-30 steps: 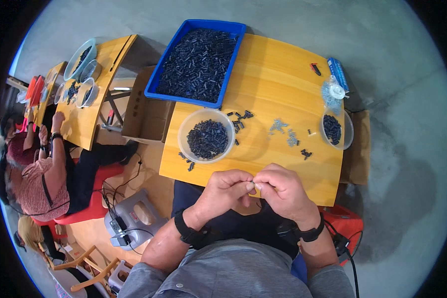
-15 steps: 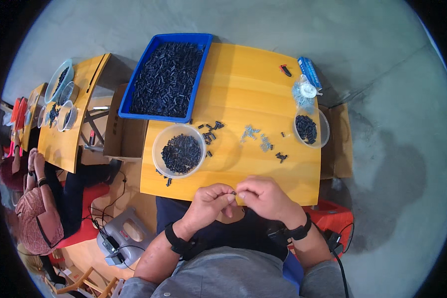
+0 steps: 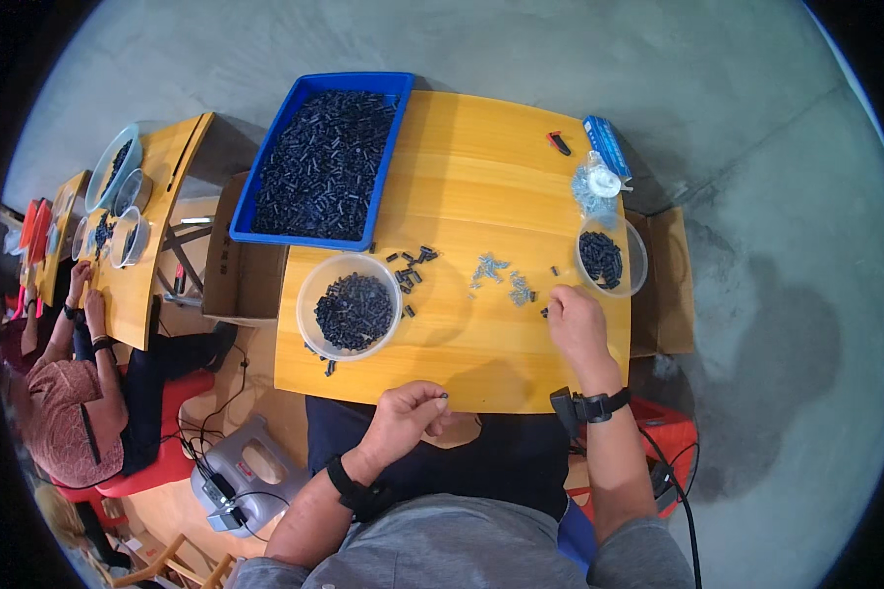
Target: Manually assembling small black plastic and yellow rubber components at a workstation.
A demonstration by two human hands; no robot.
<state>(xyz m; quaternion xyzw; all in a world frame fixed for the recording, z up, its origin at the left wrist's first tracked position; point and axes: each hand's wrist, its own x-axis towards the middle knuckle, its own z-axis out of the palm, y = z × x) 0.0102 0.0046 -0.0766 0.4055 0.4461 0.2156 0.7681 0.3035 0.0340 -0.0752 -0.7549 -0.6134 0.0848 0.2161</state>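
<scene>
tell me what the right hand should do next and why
Probably pinch the small dark piece and bring it toward the left hand: the right hand is low over the table with its fingertips right beside that piece, while the left pinches a small dark part. What lies under the right fingertips is hidden.

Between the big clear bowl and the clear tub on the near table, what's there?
Head view, left to right: loose black pieces, bare yellow tabletop, small silvery pieces, then a few small dark pieces near the right hand.
</scene>
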